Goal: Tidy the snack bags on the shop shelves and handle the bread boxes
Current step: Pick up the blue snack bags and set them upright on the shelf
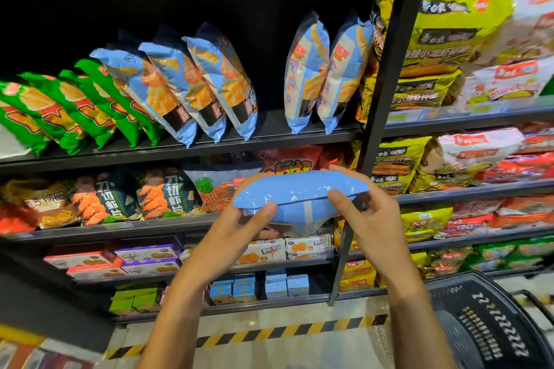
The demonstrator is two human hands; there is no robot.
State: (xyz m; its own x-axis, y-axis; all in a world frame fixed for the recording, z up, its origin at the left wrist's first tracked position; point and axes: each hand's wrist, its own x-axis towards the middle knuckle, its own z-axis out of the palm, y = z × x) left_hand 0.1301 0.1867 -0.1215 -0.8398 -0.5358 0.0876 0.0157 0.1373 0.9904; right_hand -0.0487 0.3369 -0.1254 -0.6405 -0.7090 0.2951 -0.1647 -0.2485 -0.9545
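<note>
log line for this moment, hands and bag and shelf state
left hand: grips blue snack bag | right hand: grips same bag | bag: off shelf, held level | gap in blue bag row: unfilled

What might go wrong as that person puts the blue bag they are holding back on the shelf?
Both hands, left hand and right hand, pinch only the top edge of the blue bag, so it might slip. The gap between the leaning blue bags and the upright pair looks tight; pushing in may topple them. The black basket sits close by and could trip the person.
</note>
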